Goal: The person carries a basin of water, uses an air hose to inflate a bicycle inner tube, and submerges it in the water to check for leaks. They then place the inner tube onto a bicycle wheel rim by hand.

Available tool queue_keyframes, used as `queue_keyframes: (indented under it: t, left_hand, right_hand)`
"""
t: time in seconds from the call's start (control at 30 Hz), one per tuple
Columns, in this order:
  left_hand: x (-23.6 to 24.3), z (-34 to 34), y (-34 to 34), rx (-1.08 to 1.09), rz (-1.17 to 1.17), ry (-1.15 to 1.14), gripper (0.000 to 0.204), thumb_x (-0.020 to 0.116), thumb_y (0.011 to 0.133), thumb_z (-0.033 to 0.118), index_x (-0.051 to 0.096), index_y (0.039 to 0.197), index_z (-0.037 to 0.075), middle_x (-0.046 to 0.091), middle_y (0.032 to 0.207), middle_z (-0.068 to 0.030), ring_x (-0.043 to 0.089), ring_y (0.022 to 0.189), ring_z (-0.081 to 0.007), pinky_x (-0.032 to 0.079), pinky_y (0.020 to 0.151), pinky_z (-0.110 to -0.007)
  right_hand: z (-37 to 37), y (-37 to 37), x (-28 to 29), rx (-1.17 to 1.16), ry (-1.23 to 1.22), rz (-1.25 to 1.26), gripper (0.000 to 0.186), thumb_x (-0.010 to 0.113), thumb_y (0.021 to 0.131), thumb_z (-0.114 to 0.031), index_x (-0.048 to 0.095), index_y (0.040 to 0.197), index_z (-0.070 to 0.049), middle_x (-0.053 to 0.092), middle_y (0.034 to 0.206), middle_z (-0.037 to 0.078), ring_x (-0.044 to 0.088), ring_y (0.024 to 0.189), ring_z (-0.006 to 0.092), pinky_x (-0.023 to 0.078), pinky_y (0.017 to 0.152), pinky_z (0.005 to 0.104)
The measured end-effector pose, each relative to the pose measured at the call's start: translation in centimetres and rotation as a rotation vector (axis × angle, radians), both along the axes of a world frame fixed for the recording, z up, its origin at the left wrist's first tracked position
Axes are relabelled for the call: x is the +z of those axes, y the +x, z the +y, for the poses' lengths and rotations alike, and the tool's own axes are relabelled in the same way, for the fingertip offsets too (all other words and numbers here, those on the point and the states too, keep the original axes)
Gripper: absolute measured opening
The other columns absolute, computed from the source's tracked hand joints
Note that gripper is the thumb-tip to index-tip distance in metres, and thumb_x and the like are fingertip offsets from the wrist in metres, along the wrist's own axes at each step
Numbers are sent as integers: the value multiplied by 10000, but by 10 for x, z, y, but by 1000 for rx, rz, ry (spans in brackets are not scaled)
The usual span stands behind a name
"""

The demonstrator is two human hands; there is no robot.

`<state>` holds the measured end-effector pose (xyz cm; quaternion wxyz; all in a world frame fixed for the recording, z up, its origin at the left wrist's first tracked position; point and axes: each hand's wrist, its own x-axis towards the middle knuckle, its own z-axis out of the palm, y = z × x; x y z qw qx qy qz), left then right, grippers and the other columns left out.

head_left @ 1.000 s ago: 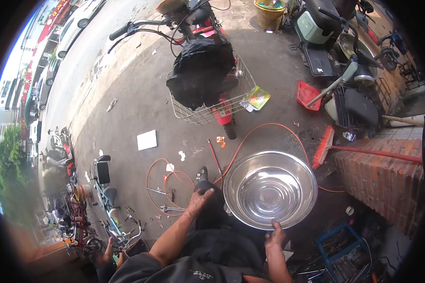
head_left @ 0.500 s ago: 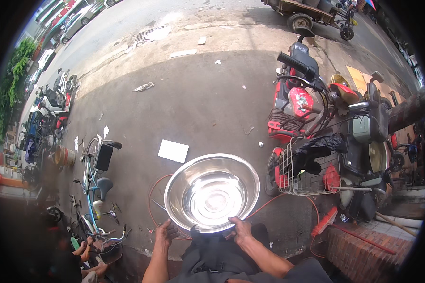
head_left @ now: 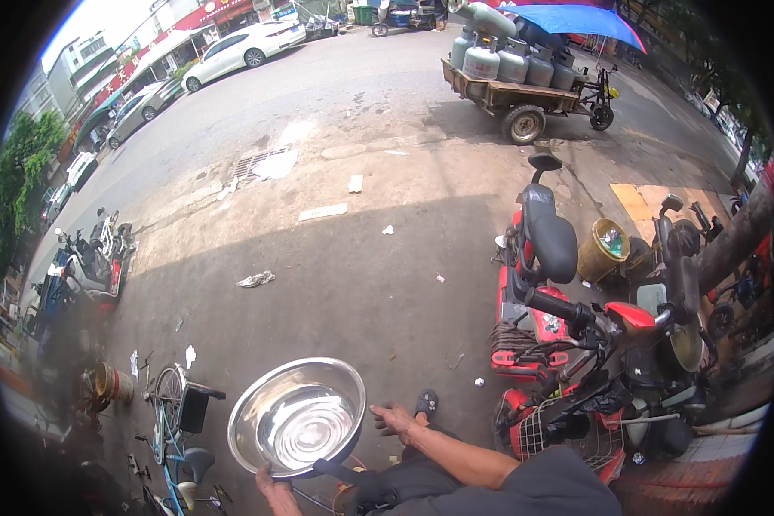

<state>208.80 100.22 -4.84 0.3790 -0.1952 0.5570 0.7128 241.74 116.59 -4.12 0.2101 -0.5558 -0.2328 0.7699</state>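
A large round metal basin, shiny and with nothing in it, is held tilted low in front of me, left of the middle. At its lower left edge my left hand is closed on the rim, thumb on top; the other fingers are mostly hidden under it. My right hand is off the basin, just right of its rim, fingers apart and pointing toward it, with nothing in them. A shoe shows on the ground beyond that hand.
To the right stand a red electric scooter and a wire basket. A blue bicycle lies left of the basin. Farther off, a cart carries several gas cylinders. Paper scraps litter the pavement.
My right hand has let go of the basin's rim. The basin has shifted left with my left hand on it. The view has tilted up, showing more of the street.
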Motion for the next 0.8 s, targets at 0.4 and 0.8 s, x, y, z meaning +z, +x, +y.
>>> queue_keyframes:
  t: [0.4,0.8]
  left_hand:
    - [26,259,-56,277,305,-199,343,566,745,145,559,1018,-62,565,1043,-195,581,902,-339,494,844,-519]
    - [-19,714,-53,226,214,-353,321,627,634,-57,614,947,-125,618,1001,-198,637,811,-324,542,744,-461]
  right_hand:
    - [377,111,-36,-539,189,-76,294,652,844,-267,580,1046,-66,644,859,74,639,728,200,531,646,346]
    - [382,261,-238,-1127,-403,-375,166,696,761,-184,607,841,-71,569,734,47,509,569,187,435,538,405]
